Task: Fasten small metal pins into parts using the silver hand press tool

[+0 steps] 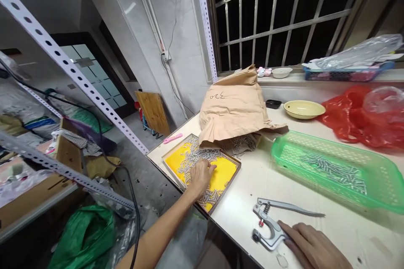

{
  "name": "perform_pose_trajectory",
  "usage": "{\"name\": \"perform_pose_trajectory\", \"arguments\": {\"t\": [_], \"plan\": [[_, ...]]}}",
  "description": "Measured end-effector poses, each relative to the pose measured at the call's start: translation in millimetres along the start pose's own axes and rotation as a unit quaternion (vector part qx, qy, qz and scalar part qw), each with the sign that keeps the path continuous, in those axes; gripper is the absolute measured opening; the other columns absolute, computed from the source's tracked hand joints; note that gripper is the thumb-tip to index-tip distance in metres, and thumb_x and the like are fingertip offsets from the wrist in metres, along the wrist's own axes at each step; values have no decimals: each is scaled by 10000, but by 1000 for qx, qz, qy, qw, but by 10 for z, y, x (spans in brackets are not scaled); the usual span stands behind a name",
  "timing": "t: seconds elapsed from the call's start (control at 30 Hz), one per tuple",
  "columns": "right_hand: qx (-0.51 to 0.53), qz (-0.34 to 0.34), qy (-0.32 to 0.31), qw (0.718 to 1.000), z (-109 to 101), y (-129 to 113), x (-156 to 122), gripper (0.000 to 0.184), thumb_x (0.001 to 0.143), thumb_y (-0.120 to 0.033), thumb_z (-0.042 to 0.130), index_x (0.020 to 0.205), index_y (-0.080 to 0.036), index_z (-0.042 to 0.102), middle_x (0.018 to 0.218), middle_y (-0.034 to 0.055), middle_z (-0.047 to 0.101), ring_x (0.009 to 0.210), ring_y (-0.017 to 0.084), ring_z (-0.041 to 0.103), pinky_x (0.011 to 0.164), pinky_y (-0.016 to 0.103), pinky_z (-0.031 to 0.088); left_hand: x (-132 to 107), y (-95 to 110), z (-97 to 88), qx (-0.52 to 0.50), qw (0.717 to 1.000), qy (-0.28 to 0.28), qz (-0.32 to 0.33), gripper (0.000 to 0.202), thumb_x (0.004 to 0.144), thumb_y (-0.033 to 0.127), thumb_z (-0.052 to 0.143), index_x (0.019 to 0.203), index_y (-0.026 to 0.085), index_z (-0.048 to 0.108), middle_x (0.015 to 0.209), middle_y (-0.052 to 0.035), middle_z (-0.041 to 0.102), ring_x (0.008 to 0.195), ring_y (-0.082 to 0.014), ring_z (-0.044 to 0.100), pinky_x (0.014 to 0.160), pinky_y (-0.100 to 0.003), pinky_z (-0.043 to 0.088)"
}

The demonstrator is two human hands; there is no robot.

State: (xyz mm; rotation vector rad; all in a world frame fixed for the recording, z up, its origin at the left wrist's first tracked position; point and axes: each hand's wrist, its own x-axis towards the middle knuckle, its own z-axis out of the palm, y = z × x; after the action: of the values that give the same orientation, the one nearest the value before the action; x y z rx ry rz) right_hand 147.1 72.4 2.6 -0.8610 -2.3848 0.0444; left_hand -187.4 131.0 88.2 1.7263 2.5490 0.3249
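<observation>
My left hand (200, 174) reaches into a shallow tray (235, 167) with a yellow bottom, its fingers curled down among many small silvery metal pieces (189, 157). What its fingertips hold, if anything, is hidden. At the lower right, my right hand (312, 243) closes around one handle of the grey snap pliers (271, 227), which lie on the table with jaws apart. The other handle of the pliers sticks out toward the right. Behind the tray, a crumpled brown paper bag (235, 101) lies with its mouth toward me, more metal pieces showing in it.
A green plastic basket (315, 145) holding more metal pieces stands right on the white table (233, 214). Behind it are a yellow dish (304, 109) and red plastic bags (353, 113). A pink tool (172, 138) lies by the left edge. Perforated metal posts (75, 71) rise at left.
</observation>
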Motion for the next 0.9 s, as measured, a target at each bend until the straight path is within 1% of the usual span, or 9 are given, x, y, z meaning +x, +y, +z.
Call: {"name": "perform_pose_trajectory", "arguments": {"t": [0.17,0.37,0.53,0.63,0.67,0.7,0.77,0.83,0.9], "plan": [[-9,17,-16,1000,6,-13,-5,374,939,-364,396,1251,-217,541,822,55,613,690,156,601,604,244,503,46,90,55,26,998,-50,25,226,853,329,523,833,143,651,925,-82,643,846,-186,604,696,-268,375],[-5,9,-12,1000,15,-9,-15,376,948,-356,365,1261,-230,531,830,54,611,704,161,602,609,256,492,126,135,80,22,998,-56,28,191,860,243,492,837,126,640,927,-100,646,850,-198,613,701,-271,394],[-17,79,-56,995,-76,-106,38,312,947,-314,400,1196,-232,568,855,60,579,743,175,565,679,299,446,154,193,-46,4,995,-82,59,175,821,157,482,812,106,649,899,-125,664,854,-209,615,718,-270,405],[-18,116,-109,987,-194,-173,152,295,959,-270,379,1183,-229,567,848,53,550,761,167,528,691,294,408,5,373,-152,-52,986,-107,118,181,829,220,485,804,137,644,830,-73,669,792,-171,615,694,-239,416],[-19,126,-126,984,-230,-181,195,287,962,-262,375,1172,-226,567,845,50,542,765,164,514,692,288,395,-85,456,-177,-116,977,-130,127,188,822,262,500,775,146,639,747,-47,659,701,-151,611,637,-224,420],[-21,130,-140,981,-263,-182,234,279,963,-249,372,1160,-227,569,838,44,534,766,160,500,691,284,382,-192,544,-191,-179,959,-182,121,203,815,302,508,761,152,632,651,-20,633,592,-132,590,564,-213,416],[-27,137,-166,976,-318,-170,293,263,962,-229,379,1142,-231,571,835,36,526,772,157,478,689,279,357,-434,709,-177,-280,911,-290,86,200,784,334,529,743,156,611,510,27,561,431,-104,519,448,-198,390],[-36,137,-181,973,-362,-156,320,257,961,-225,387,1145,-238,565,839,33,523,777,155,462,683,278,337,-655,835,-102,-332,864,-374,49,170,750,323,554,737,158,589,450,54,519,367,-89,476,392,-186,373],[-47,136,-192,971,-396,-147,321,260,962,-231,389,1161,-247,555,844,31,521,778,155,451,676,277,323,-797,909,10,-348,841,-414,25,160,732,318,567,733,158,572,427,62,509,346,-82,457,370,-180,362]]}}
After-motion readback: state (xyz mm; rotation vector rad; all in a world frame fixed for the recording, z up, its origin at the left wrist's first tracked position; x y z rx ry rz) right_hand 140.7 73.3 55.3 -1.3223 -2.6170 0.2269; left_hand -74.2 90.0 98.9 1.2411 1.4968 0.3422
